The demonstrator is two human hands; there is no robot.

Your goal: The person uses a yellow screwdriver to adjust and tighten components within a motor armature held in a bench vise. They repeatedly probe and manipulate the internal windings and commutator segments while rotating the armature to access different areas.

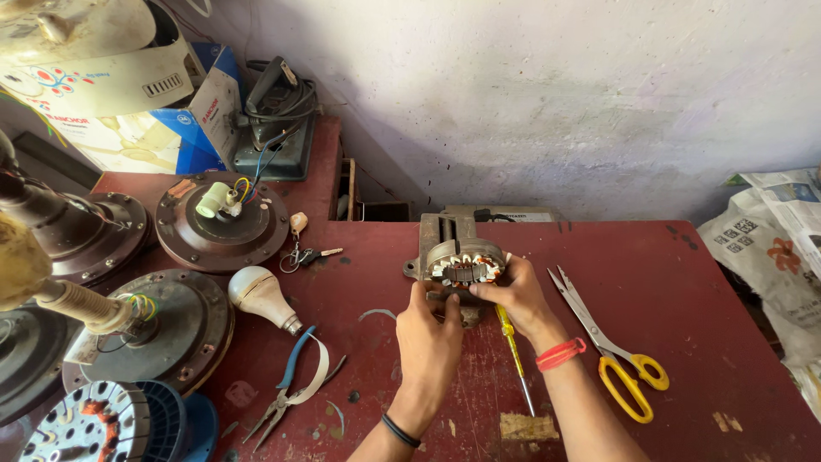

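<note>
left hand (430, 329) and right hand (516, 295) both closed around a small motor stator (463, 267) with copper windings, near the far middle of the red desk (684, 282), yellow-handled screwdriver (513, 355) lying under the right wrist, yellow-handled scissors (609, 346) just to the right, blue-handled pliers (291, 385) to the left beside a light bulb (261, 295)

Repair workshop, fan motors (221, 221), pliers (286, 389), scissors (611, 351)

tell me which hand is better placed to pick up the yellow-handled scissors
The right hand, probably. The yellow-handled metal scissors lie just right of its wrist on the red table, while the left hand sits farther away. Both hands are on the round metal motor stator.
</note>
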